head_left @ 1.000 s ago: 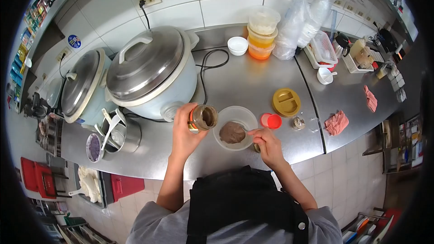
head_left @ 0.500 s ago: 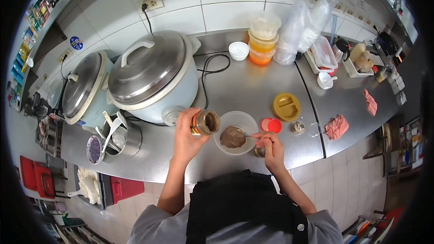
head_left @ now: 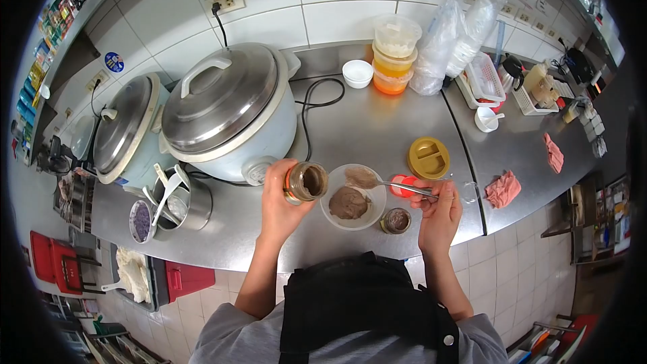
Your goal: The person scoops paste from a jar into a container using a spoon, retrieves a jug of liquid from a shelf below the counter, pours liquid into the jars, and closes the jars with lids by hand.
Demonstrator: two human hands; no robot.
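Left hand [head_left: 276, 197] clasps a round glass jar [head_left: 304, 183]; right hand [head_left: 439, 216] holds a silver metal spoon [head_left: 392, 185]; tilting could drip brown paste [head_left: 360, 176] outside the round translucent bowl [head_left: 379, 210] at twelve o'clock

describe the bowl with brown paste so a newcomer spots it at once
Find the larger cooker on the counter. To its lower right, between the left hand and right hand, sits the bowl. Unlike the white bowl behind it, it is translucent and holds brown paste.
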